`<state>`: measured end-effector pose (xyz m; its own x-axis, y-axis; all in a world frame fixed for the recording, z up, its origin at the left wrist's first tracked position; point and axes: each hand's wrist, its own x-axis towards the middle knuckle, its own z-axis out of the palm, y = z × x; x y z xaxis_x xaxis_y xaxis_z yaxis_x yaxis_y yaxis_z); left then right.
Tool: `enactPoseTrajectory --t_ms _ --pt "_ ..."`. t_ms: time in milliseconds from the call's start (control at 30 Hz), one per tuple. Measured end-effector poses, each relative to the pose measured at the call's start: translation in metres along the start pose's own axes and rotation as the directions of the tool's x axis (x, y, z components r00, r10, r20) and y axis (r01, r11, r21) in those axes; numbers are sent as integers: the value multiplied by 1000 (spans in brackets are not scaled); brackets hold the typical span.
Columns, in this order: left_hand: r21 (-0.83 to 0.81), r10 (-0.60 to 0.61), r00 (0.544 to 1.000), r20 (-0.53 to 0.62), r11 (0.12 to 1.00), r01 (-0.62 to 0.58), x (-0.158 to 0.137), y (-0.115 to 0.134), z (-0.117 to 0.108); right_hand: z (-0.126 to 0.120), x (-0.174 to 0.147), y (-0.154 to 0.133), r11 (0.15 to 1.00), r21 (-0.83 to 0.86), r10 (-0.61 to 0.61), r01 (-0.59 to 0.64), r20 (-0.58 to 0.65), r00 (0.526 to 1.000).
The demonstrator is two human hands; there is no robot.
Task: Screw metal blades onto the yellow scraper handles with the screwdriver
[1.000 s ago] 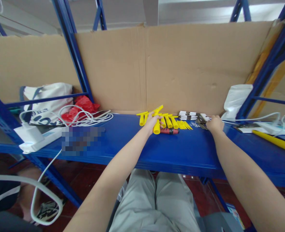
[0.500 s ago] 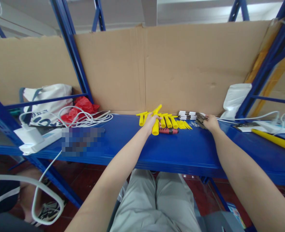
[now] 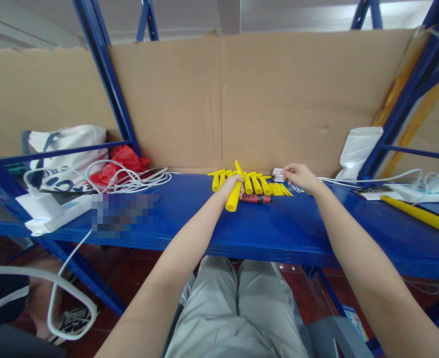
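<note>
My left hand [image 3: 231, 186] is wrapped around a yellow T-shaped handle [image 3: 232, 201], its hollow round end tilted toward me. Behind and beside it, several similar yellow T-shaped handles [image 3: 257, 186] stand in a row. A red and black screwdriver-like tool [image 3: 255, 198] lies just right of my left hand. My right hand [image 3: 300, 177] reaches over a small stack of white pieces [image 3: 278, 174], its fingertips drawn together at the stack's right end. Whatever those fingertips pinch is too small to make out. Flat yellow pointed pieces [image 3: 280, 189] and tiny silvery parts [image 3: 297, 188] lie below that hand.
Cardboard [image 3: 279, 99] walls the back of the blue shelf [image 3: 189, 219]. A cloth bag [image 3: 70, 159], a red plastic bag [image 3: 122, 164] and coiled white cable [image 3: 144, 180] lie left. A white pouch [image 3: 357, 151], a power strip [image 3: 409, 193] and a long yellow piece [image 3: 420, 215] are right.
My right hand has moved left from the dark metal pieces to the white stack. My left hand has shifted slightly left and tilted the yellow handle more.
</note>
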<state>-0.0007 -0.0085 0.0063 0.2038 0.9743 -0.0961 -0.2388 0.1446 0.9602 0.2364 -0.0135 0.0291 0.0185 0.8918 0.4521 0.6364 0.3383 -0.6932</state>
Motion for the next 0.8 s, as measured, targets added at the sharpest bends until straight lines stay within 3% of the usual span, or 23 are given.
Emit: enactPoseTrajectory --t_ms 67,167,233,300,433,567,667,800 --pt "25 -29 1000 10 999 28 1 -1 -1 12 -8 -9 995 -62 -58 74 227 972" --pt "52 -27 1000 10 998 26 1 -3 -3 26 -18 -16 975 -122 -115 187 445 888" --pt "63 -12 1000 -20 998 13 1 -4 -3 32 -21 -16 968 -130 -112 213 536 837" --pt "63 5 998 -64 998 -1 2 -4 -3 36 -22 -13 964 -140 -109 225 565 818" --pt "74 8 998 -54 997 -4 3 -5 -5 38 -21 -6 980 -69 -120 184 533 838" --pt "85 -9 1000 19 996 8 4 -4 -6 31 -21 -5 986 166 -61 -23 482 874" --pt "56 13 1000 25 998 -14 5 -3 -6 23 -20 -10 939 328 -13 -105 337 941" --pt "59 0 1000 13 998 -1 5 -2 -5 17 -19 -17 881 469 36 -59 58 998"
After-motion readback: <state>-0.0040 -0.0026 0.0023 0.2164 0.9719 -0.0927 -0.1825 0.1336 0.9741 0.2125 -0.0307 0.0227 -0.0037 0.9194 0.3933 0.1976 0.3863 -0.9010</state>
